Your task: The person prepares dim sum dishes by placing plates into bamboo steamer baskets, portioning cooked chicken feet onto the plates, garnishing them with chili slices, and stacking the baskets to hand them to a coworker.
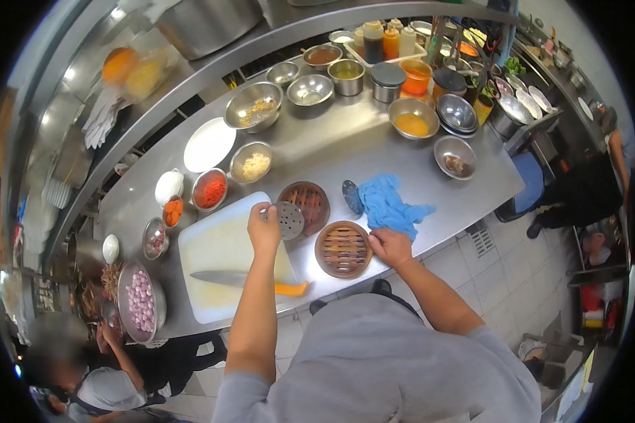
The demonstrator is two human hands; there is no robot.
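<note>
My left hand (262,229) pinches a round perforated metal disc (289,220) by its edge, over the right side of the cutting board (201,275). Behind the disc lies a dark reddish bamboo steamer basket (315,203), partly covered by it. Close to me, my right hand (390,247) grips the right rim of a second bamboo steamer basket (343,249), whose slatted base shows. A similar perforated disc (353,197) leans against a crumpled blue cloth (390,203). Under my left forearm, a knife (219,278) with a yellow handle lies on the board.
Bowls of shallots (141,302), shredded red food (209,190) and chopped pale food (252,166) line the left side. A white plate (209,145) lies behind. Sauce bottles (391,44) and pots stand at the back. A co-worker (113,384) is at lower left, another person (600,173) at right.
</note>
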